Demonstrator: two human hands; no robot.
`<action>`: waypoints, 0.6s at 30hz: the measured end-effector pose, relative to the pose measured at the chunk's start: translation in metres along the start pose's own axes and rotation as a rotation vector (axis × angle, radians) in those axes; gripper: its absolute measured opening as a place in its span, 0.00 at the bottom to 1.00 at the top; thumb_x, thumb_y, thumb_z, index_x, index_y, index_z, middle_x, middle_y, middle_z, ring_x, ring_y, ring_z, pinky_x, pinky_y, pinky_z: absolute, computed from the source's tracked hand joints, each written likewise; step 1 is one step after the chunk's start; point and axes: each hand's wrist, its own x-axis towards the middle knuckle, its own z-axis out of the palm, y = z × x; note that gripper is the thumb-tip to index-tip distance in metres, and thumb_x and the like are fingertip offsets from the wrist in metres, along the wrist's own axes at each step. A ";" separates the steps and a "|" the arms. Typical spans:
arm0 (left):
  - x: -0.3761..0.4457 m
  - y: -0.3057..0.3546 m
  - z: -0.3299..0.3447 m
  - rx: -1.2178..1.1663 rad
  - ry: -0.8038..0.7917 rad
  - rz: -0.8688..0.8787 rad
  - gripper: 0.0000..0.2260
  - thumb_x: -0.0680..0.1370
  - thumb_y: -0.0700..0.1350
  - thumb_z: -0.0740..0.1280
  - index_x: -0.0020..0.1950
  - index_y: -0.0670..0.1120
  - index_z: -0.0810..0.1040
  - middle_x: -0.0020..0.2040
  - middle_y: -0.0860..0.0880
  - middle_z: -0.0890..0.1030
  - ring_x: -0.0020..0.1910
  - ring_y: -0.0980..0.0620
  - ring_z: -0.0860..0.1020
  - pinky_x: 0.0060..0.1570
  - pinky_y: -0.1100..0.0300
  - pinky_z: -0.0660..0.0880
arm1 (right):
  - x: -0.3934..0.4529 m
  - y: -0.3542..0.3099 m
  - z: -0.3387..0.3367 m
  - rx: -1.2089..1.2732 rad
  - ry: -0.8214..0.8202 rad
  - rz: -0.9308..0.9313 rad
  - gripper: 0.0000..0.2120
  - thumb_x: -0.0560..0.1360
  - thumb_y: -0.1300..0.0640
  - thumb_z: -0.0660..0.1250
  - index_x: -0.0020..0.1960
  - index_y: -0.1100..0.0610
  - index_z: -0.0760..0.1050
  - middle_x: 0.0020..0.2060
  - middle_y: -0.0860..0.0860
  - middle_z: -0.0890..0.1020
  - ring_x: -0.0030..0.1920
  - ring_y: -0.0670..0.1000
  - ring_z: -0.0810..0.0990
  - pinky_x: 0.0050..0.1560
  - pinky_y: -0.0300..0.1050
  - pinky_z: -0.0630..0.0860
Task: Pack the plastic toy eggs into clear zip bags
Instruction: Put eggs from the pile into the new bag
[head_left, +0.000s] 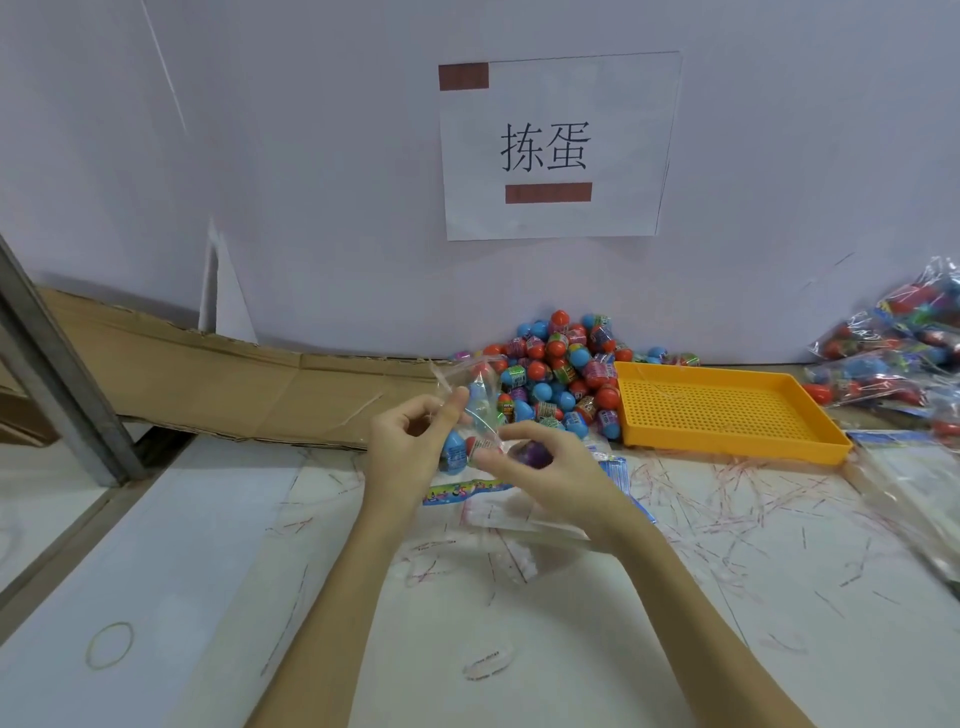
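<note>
the left hand (415, 436) pinches the clear zip bag (470, 410) at its mouth, eggs already inside; the right hand (540, 462), just beside it, cups a purple egg (530, 451); best to hold the mouth wide and slide the egg in low; the egg pile (563, 371) lies just beyond the right hand.

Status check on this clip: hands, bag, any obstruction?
Left hand pinching clear zip bag, eggs inside. Right hand holding purple egg at bag. Nothing blocking.

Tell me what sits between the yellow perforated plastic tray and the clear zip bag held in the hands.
In the head view, the heap of plastic toy eggs lies between the yellow perforated plastic tray and the clear zip bag held by both hands.
</note>
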 end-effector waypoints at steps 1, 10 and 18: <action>0.000 0.001 0.000 -0.006 -0.009 0.013 0.18 0.76 0.62 0.71 0.38 0.48 0.84 0.37 0.42 0.83 0.43 0.35 0.81 0.49 0.38 0.80 | -0.001 0.000 0.002 -0.029 -0.047 -0.050 0.05 0.72 0.39 0.76 0.45 0.35 0.81 0.29 0.37 0.76 0.30 0.38 0.73 0.31 0.30 0.70; -0.002 0.001 0.006 -0.035 -0.105 -0.062 0.19 0.78 0.64 0.64 0.43 0.50 0.83 0.38 0.51 0.85 0.36 0.58 0.83 0.33 0.66 0.77 | 0.003 0.005 0.004 0.005 0.077 -0.068 0.05 0.77 0.50 0.73 0.51 0.50 0.84 0.35 0.57 0.78 0.34 0.45 0.71 0.36 0.37 0.68; -0.004 0.000 0.004 -0.113 -0.251 -0.103 0.22 0.70 0.52 0.80 0.61 0.50 0.80 0.52 0.51 0.87 0.51 0.50 0.86 0.46 0.60 0.83 | 0.001 0.004 -0.005 0.044 -0.070 -0.009 0.08 0.80 0.45 0.68 0.57 0.44 0.82 0.40 0.51 0.83 0.36 0.45 0.77 0.37 0.37 0.75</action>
